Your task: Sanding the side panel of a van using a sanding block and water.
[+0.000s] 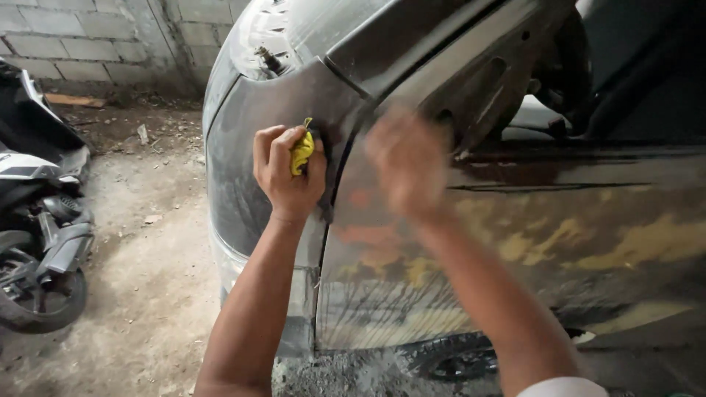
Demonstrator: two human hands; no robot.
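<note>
A: Locate the yellow pad point(301, 152).

B: The yellow pad sits in the left hand point(288, 173), pressed against the grey car body point(294, 103) just left of the vertical seam point(332, 191) between the bumper panel and the side panel point(515, 242).

A: State the grip.

B: The left fingers point(276, 143) are curled tight around the pad, and the thumb closes it from the right. Only a folded yellow edge shows between the fingers and the thumb.

A: Position of the other hand?

B: The right hand point(404, 165) is just right of the seam, flat toward the side panel. It is blurred; I cannot tell whether its fingers are spread or closed, or whether it touches the metal.

A: Describe the surface around the seam.

B: The side panel is dark and dull, with yellow and reddish patches point(559, 242) showing right of the seam, below the right hand. Pale streaks run down its lower part. Above the seam, the headlight opening point(485, 81) shows bare metal.

A: Surroundings?

B: Well left of the seam, a motorcycle point(40, 220) stands on the dusty concrete floor point(147, 265). A block wall point(95, 40) stands behind it. A tyre point(456, 364) lies on the ground below the side panel.
</note>
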